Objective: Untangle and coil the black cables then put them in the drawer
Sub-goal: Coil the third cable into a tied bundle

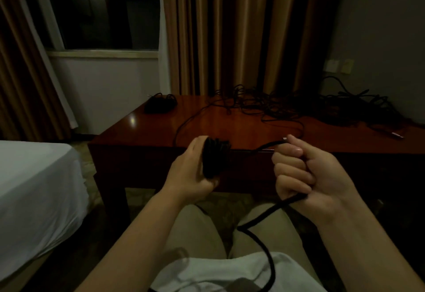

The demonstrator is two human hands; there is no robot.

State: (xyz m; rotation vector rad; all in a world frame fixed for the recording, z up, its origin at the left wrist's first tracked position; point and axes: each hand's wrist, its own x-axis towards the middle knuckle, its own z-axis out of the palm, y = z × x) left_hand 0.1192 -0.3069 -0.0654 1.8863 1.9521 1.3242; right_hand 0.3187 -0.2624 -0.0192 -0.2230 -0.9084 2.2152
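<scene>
My left hand (pixel 190 172) grip clamps a coiled black cable bundle (pixel 215 158) just in front of the table (pixel 230 128); right hand (pixel 308 172) fist grips its loose cable end (pixel 262 220). Tangled cables (pixel 322 105) on table's far right, another coil (pixel 159 103) far left.

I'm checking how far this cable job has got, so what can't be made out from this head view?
- Drawer: none visible; the desk front lies in deep shadow.
- Tangled cables: too dark and overlapped to count.
- Cable from the right hand: its far end runs off the bottom edge.
- Coiled bundle in the left hand: its loops merge into black.
</scene>
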